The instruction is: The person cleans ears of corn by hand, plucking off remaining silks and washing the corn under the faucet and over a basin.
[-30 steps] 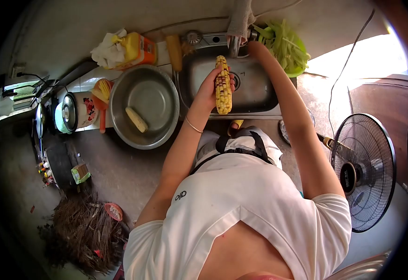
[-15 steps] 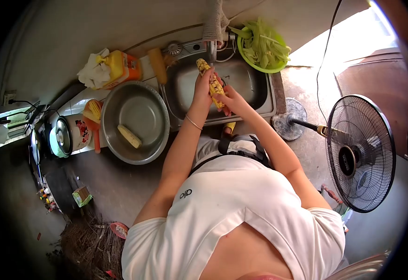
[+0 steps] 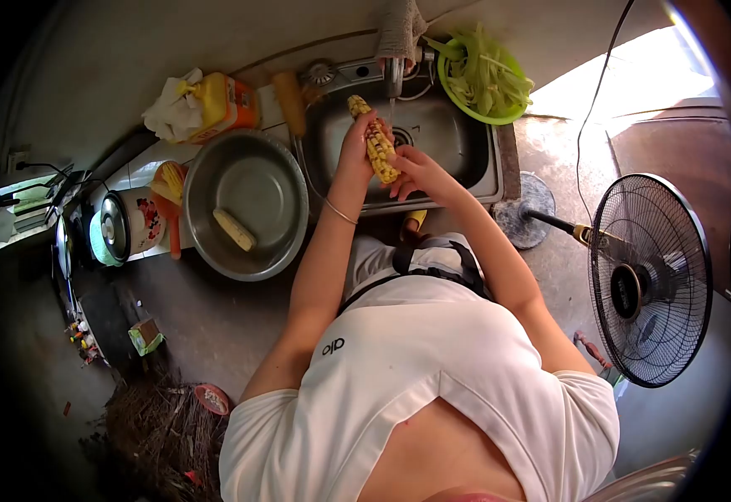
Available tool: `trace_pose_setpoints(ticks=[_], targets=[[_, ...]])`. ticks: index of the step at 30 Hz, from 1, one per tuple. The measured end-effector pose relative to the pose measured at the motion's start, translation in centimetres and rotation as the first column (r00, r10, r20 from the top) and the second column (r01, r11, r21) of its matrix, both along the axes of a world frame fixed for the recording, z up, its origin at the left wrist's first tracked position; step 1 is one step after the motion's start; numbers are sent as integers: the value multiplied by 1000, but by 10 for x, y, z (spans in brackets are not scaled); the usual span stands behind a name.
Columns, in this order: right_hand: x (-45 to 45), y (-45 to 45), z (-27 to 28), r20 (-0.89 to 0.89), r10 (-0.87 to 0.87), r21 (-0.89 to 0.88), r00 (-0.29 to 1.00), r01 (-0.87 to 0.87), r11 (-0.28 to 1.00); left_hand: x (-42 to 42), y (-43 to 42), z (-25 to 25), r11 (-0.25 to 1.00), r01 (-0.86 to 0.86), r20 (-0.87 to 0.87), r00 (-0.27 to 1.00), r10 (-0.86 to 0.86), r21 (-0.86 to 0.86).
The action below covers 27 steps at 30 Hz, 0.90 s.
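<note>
A yellow corn cob with scattered dark kernels slants over the sink. My left hand is wrapped round its upper middle, the tip sticking out above. At the lower end, my right hand has its thumb against the kernels and its fingers curled at the side, partly hidden. Just beyond the cob is the faucet, a thin stream of water falling from it. To the left, a pale corn cob lies in a large metal basin.
A green bowl of corn husks stands at the sink's back right corner. Behind the basin is a yellow-orange jug. A lidded pot sits far left, and a standing fan is on the right.
The view has shifted slightly. My right hand's fingers have loosened a little at the cob's lower end, while my left hand keeps its hold.
</note>
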State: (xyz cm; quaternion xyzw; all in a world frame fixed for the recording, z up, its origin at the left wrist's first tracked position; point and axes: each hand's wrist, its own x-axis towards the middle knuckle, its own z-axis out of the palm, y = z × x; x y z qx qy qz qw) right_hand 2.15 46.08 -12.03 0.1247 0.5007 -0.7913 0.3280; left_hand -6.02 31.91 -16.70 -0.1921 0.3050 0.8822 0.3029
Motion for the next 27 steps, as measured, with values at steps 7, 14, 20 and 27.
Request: trace_pose_setpoints(ticks=[7, 14, 20, 27], targets=[[-20, -11, -27, 95, -102, -64, 990, 109, 992, 14, 30, 13, 874, -251, -366, 926, 91, -416], [-20, -1, -50, 371, 107, -765, 922, 239, 598, -10, 24, 19, 998, -57, -67, 996, 54, -39], [-13, -12, -34, -1, -390, 22, 921, 390, 921, -26, 23, -24, 964, -88, -128, 990, 56, -252], [-12, -11, -35, 39, -177, 218, 983, 164, 962, -10, 34, -12, 938, -207, -57, 978, 199, -279]])
